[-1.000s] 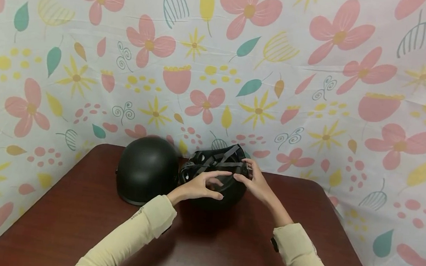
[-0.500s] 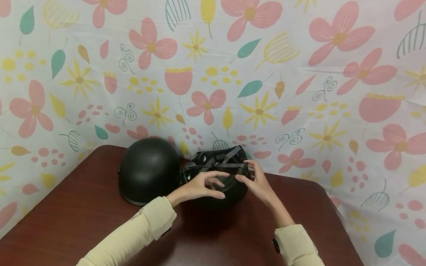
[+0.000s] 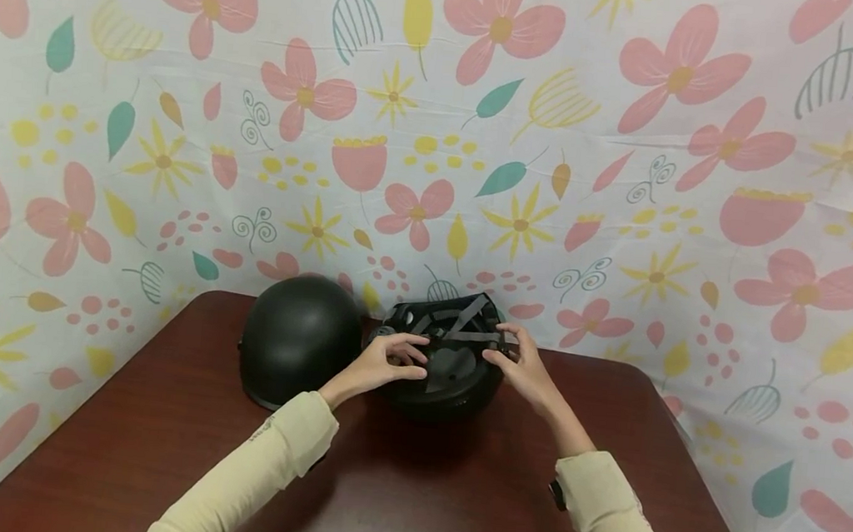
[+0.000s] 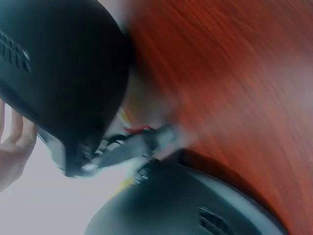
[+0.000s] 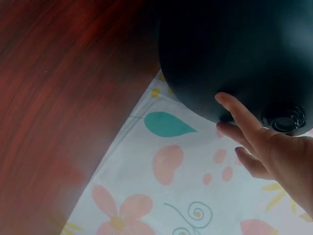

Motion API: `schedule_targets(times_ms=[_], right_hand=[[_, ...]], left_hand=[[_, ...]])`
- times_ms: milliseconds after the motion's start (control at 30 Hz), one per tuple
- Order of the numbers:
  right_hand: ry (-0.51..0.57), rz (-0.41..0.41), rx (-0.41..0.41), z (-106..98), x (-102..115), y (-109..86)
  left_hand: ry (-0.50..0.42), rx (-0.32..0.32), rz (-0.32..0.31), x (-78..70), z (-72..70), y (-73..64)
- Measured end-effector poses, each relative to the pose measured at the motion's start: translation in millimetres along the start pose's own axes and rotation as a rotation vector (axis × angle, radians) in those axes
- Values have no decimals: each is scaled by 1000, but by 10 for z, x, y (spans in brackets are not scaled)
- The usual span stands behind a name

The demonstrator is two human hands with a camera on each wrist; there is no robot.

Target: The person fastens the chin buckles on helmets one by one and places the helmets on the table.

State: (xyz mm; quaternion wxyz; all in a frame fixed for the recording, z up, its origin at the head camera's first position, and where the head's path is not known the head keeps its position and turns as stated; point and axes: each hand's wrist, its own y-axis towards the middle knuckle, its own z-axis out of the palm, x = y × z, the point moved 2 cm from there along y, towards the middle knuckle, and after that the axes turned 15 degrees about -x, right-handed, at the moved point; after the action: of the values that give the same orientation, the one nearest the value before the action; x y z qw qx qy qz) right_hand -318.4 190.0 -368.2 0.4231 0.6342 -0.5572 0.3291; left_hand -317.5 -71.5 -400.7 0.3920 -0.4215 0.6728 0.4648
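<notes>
A black helmet (image 3: 436, 405) lies tipped on its crown, its padded inside and grey straps (image 3: 468, 315) facing up. My left hand (image 3: 377, 366) is at its near left side, thumb and fingers spread apart and loosely curved. In the left wrist view, the fingers (image 4: 19, 132) show beside the helmet's rim. My right hand (image 3: 527, 370) holds the right rim, thumb and forefinger on it near a strap end. The right wrist view has the right fingers (image 5: 239, 110) against the dark shell, beside a round black knob (image 5: 283, 117).
A second black helmet (image 3: 301, 335) stands dome up just left of the first. Both are at the back of a red-brown wooden table (image 3: 414, 516). A white cloth with flowers (image 3: 437, 133) hangs behind the table's far edge.
My left hand has shifted left, uncovering a dark pad on the helmet's near side. The tipped helmet and my right hand have moved slightly right. The second helmet stays put.
</notes>
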Motion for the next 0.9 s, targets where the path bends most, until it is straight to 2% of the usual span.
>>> schedule_targets(times_ms=[100,233,433,533,633,767,900], right_hand=[[-4,13,20,-7,-24,-12],[19,28,32,8,-74,-39],[60,37,23,38,-186,-50],[51,39,16,31,-247,-46],[54,43,19,27,-300,-37],[43,62,16,17,-349,-26],[28,77,7,0,-372,-16]], left_hand=[[81,-112,-2,109,-64,3],[195,-244,37,125,-91,-11],[351,-342,118,94,-133,9],[391,-397,111,106,-193,28],[339,-415,25,160,-254,37],[288,-400,-65,224,-296,30],[300,-387,-55,226,-289,30]])
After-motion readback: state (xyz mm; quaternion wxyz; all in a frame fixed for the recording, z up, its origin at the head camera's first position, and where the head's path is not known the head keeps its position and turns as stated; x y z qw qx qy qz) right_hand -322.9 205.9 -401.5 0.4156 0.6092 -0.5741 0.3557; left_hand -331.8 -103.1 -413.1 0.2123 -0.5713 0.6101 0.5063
